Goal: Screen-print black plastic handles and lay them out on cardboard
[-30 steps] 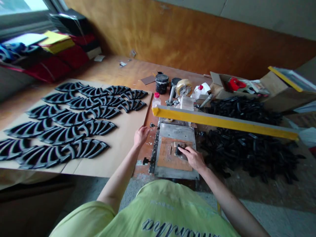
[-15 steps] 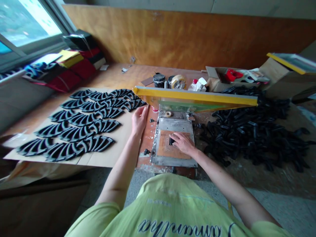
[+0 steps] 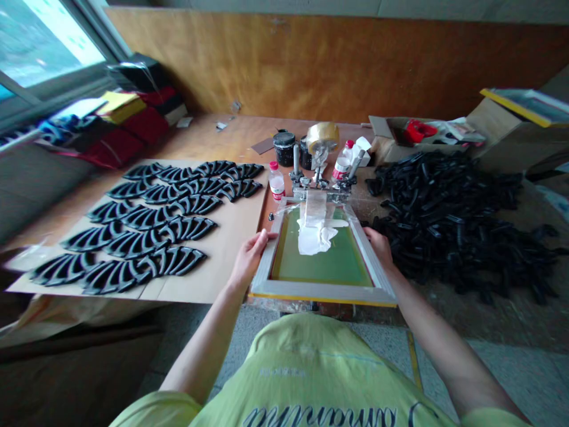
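Observation:
A screen printing frame (image 3: 329, 289) with green mesh (image 3: 293, 264) lies lowered in front of me, covering the base plate. White ink (image 3: 313, 238) is pooled on the mesh towards the back, beside a pale flat blade-like piece (image 3: 315, 204). My left hand (image 3: 249, 258) is closed on the frame's left side, thumb and fingers at its edge. At the opposite side, my right hand (image 3: 379, 246) grips the right edge, its fingers partly hidden. The small black part that lay on the plate is hidden under the frame.
Rows of black curved parts (image 3: 146, 216) lie on a cardboard sheet (image 3: 178, 290) at left. A heap of similar black parts (image 3: 448, 225) is at right. Behind the frame stand a clamp (image 3: 322, 191), bottles (image 3: 276, 182), a black tub (image 3: 284, 148) and a tape roll (image 3: 323, 137).
The raised frame has swung down flat over the plate. My right hand has left the small black part for the frame's right edge; my left hand has come down to its left edge.

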{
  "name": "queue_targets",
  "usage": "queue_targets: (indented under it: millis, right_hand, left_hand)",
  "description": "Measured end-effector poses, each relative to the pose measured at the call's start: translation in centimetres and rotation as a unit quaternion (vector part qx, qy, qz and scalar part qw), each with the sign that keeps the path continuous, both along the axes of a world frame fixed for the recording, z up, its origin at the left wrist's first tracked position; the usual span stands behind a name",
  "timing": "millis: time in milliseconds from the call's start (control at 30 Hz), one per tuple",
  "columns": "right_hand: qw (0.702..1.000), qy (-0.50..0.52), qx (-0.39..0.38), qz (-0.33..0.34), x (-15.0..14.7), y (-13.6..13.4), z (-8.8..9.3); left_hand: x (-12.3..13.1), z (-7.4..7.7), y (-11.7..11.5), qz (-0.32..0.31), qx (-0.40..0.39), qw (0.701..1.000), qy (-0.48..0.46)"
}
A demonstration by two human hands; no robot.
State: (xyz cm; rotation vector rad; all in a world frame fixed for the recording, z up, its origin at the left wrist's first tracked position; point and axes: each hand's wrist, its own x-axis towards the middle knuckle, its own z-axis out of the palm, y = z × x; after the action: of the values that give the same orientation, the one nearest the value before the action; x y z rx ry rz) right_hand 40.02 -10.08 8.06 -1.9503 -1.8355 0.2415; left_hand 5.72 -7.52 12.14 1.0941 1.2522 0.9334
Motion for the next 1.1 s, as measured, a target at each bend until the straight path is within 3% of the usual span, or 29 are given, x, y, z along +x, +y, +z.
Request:
queue_targets:
  millis: [67,167,233,333,467,567,667,767,867,1000,1100]
  right_hand:
    - [0.998,0.015,0.059,-0.004,-0.1,1.8,1.1]
    - [0.991,-0.011,0.126,0.051,-3.4,4.4,2.4]
    - [0.988,-0.067,0.095,0.105,-6.2,5.6,2.8]
    - [0.979,-0.125,-0.012,0.158,-9.2,5.9,2.5]
    - [0.962,-0.155,-0.09,0.207,-9.7,3.1,1.4]
    - [0.932,-0.171,-0.106,0.302,-8.5,0.5,1.4]
    - [0.908,-0.154,-0.12,0.37,-7.2,-0.3,2.0]
    - [0.931,-0.121,-0.085,0.333,-7.1,0.3,1.9]
    - [0.953,-0.102,-0.021,0.286,-7.8,0.1,0.6]
    - [0.937,-0.095,-0.012,0.336,-7.8,-1.7,-0.7]
    - [0.941,-0.087,-0.015,0.327,-7.9,-0.7,0.2]
  left_hand:
    - [-0.5,-3.0,-1.2,-0.027,-0.036,0.999,0.006]
    - [-0.6,-7.2,-1.9,-0.044,-0.039,0.997,0.043]
    - [-0.4,-9.2,-1.8,-0.045,-0.027,0.995,0.087]
    - [-0.4,-10.9,-1.5,-0.048,-0.009,0.99,0.133]
    - [-0.6,-11.9,-1.4,-0.049,-0.01,0.988,0.143]
    - [-0.7,-12.3,-1.5,-0.038,-0.018,0.989,0.14]
    - [-0.7,-12.5,-1.4,-0.035,-0.021,0.991,0.131]
    - [-0.6,-12.4,-1.4,-0.041,-0.017,0.992,0.122]
    - [-0.7,-12.2,-1.3,-0.038,-0.015,0.992,0.118]
    - [-0.7,-12.1,-1.4,-0.026,-0.029,0.993,0.111]
    - [-0.7,-11.6,-1.4,-0.022,-0.032,0.994,0.104]
